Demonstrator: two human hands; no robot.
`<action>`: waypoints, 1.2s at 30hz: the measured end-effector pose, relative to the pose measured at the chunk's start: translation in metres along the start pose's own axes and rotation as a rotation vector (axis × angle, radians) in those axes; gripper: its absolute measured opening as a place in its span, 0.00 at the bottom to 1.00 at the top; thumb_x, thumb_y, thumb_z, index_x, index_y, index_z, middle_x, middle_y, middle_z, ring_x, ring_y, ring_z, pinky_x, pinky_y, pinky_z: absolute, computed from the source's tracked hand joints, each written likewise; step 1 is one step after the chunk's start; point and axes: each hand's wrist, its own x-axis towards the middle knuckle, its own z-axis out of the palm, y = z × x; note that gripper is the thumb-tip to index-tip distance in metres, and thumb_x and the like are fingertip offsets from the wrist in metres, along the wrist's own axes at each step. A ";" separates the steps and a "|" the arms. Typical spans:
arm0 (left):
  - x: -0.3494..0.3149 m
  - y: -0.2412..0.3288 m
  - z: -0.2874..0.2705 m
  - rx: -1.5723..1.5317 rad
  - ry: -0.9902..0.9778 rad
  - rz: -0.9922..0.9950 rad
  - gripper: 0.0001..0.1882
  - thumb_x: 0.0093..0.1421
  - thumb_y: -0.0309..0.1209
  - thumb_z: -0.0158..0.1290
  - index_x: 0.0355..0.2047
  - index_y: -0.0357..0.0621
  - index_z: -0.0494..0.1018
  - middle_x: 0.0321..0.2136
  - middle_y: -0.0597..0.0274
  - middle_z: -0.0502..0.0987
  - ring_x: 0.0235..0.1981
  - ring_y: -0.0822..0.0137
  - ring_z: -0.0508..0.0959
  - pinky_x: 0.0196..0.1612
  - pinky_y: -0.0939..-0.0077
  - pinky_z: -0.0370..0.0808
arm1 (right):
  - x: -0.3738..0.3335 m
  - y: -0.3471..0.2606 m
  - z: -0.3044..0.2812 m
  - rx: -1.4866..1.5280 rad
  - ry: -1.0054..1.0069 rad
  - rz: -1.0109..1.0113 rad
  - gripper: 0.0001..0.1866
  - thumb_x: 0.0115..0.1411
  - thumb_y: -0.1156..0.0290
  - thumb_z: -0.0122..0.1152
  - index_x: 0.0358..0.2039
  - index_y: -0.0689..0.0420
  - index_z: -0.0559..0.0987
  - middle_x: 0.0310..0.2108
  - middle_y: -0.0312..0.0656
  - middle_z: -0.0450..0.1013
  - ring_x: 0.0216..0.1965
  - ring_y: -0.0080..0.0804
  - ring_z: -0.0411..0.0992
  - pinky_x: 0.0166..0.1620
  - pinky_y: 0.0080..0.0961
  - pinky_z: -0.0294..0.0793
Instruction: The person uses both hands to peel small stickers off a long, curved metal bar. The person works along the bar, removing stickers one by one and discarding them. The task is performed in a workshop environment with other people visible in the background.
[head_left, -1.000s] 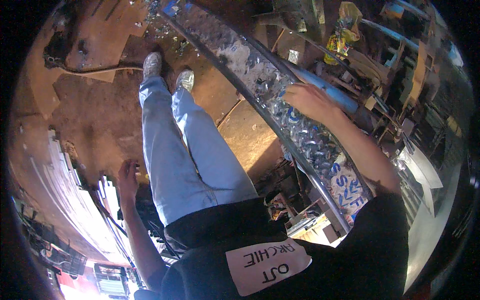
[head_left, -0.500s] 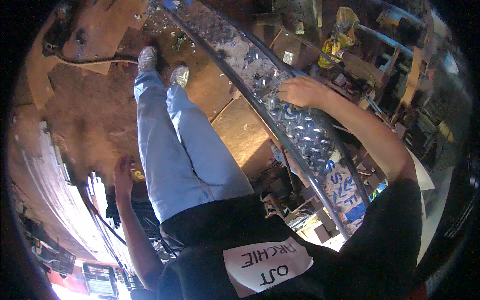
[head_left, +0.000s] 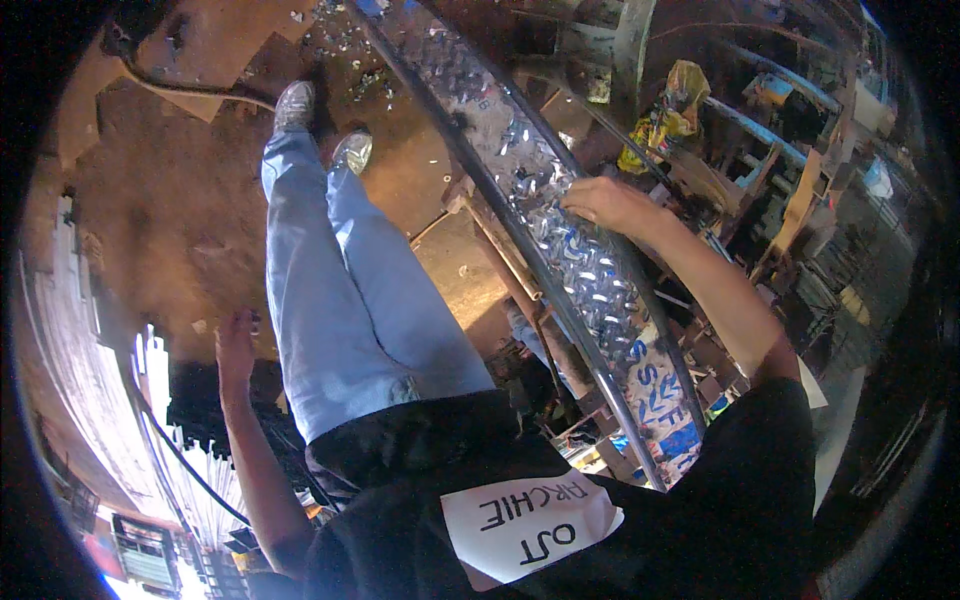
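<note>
Silvery, curved metal pieces (head_left: 600, 285) look stiff, best edge-pinched; right hand (head_left: 618, 206) curls, fingertip hold unclear; left hand's (head_left: 236, 350) too.

The small curved silver pieces (head_left: 600, 283) look like shiny metal. The long straight dark rail (head_left: 508, 210) has a smooth, glossy metallic finish. The pale blue trousers (head_left: 365, 290) and black top (head_left: 400, 490) are matt cloth; the white label (head_left: 540, 535) is paper.
</note>
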 end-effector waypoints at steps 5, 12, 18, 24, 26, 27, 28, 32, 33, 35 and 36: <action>-0.001 0.002 0.001 -0.172 -0.011 -0.062 0.16 0.67 0.39 0.47 0.44 0.39 0.75 0.31 0.62 0.79 0.32 0.72 0.76 0.35 0.74 0.72 | 0.006 -0.006 -0.002 -0.143 -0.075 -0.044 0.09 0.59 0.67 0.52 0.33 0.57 0.79 0.34 0.47 0.75 0.38 0.49 0.75 0.43 0.40 0.76; -0.004 0.025 -0.004 -0.159 -0.005 -0.132 0.17 0.67 0.39 0.47 0.45 0.38 0.75 0.32 0.61 0.79 0.31 0.71 0.77 0.36 0.74 0.73 | 0.020 -0.015 -0.009 -0.405 -0.249 -0.115 0.09 0.58 0.67 0.49 0.30 0.54 0.78 0.33 0.42 0.73 0.40 0.40 0.76 0.41 0.36 0.78; 0.001 0.012 -0.004 -0.073 -0.045 -0.101 0.16 0.67 0.39 0.47 0.43 0.38 0.75 0.32 0.61 0.79 0.32 0.70 0.77 0.37 0.75 0.73 | 0.025 -0.007 -0.009 -0.390 -0.172 -0.330 0.06 0.56 0.68 0.50 0.30 0.56 0.72 0.32 0.39 0.70 0.39 0.37 0.74 0.39 0.34 0.76; -0.007 0.011 0.001 -0.005 0.006 0.096 0.17 0.67 0.39 0.47 0.43 0.36 0.75 0.33 0.59 0.80 0.32 0.69 0.78 0.38 0.75 0.73 | 0.029 0.004 0.001 -0.411 -0.164 -0.313 0.09 0.60 0.67 0.47 0.35 0.55 0.74 0.38 0.43 0.72 0.43 0.41 0.74 0.45 0.35 0.77; -0.009 0.013 0.000 -0.041 -0.010 0.074 0.17 0.67 0.38 0.47 0.44 0.35 0.75 0.33 0.58 0.80 0.32 0.69 0.78 0.38 0.74 0.73 | 0.029 0.006 0.004 -0.344 -0.171 -0.182 0.09 0.60 0.67 0.48 0.36 0.57 0.75 0.38 0.44 0.72 0.43 0.43 0.74 0.47 0.36 0.75; -0.009 0.013 -0.001 0.044 0.003 0.070 0.17 0.67 0.38 0.47 0.44 0.35 0.74 0.33 0.57 0.80 0.32 0.68 0.79 0.38 0.74 0.74 | 0.029 0.007 0.005 -0.295 -0.167 -0.120 0.09 0.60 0.67 0.49 0.36 0.57 0.75 0.38 0.45 0.72 0.43 0.44 0.73 0.47 0.37 0.75; -0.009 0.013 -0.001 -0.038 0.001 0.017 0.17 0.68 0.38 0.47 0.44 0.35 0.74 0.33 0.57 0.80 0.32 0.68 0.79 0.38 0.73 0.74 | 0.028 0.009 0.004 -0.199 -0.163 -0.092 0.10 0.60 0.68 0.50 0.37 0.58 0.76 0.38 0.46 0.72 0.42 0.45 0.73 0.47 0.37 0.74; -0.005 0.011 -0.003 0.241 0.066 0.249 0.17 0.68 0.39 0.47 0.45 0.36 0.74 0.31 0.56 0.79 0.33 0.66 0.79 0.38 0.72 0.74 | 0.022 0.014 -0.005 0.044 -0.095 -0.138 0.10 0.60 0.68 0.54 0.38 0.60 0.77 0.35 0.46 0.71 0.40 0.47 0.72 0.45 0.39 0.73; -0.004 0.012 -0.002 0.326 0.032 0.229 0.17 0.68 0.39 0.47 0.45 0.37 0.74 0.31 0.56 0.79 0.33 0.66 0.79 0.38 0.71 0.74 | 0.019 0.014 -0.007 0.048 -0.089 -0.157 0.10 0.60 0.67 0.55 0.38 0.60 0.77 0.35 0.46 0.71 0.39 0.48 0.72 0.44 0.39 0.72; -0.002 0.015 0.000 0.118 -0.002 0.125 0.17 0.68 0.39 0.46 0.45 0.37 0.74 0.31 0.56 0.79 0.33 0.66 0.79 0.38 0.70 0.74 | 0.015 0.012 -0.008 0.040 -0.060 -0.173 0.10 0.60 0.68 0.56 0.37 0.60 0.77 0.34 0.46 0.71 0.39 0.47 0.72 0.43 0.39 0.72; -0.002 0.018 0.000 -0.039 -0.029 0.037 0.17 0.68 0.39 0.46 0.45 0.37 0.74 0.31 0.56 0.79 0.33 0.65 0.79 0.38 0.70 0.74 | 0.015 0.010 -0.009 0.029 -0.050 -0.186 0.10 0.60 0.68 0.56 0.37 0.60 0.78 0.34 0.46 0.71 0.39 0.47 0.73 0.43 0.39 0.72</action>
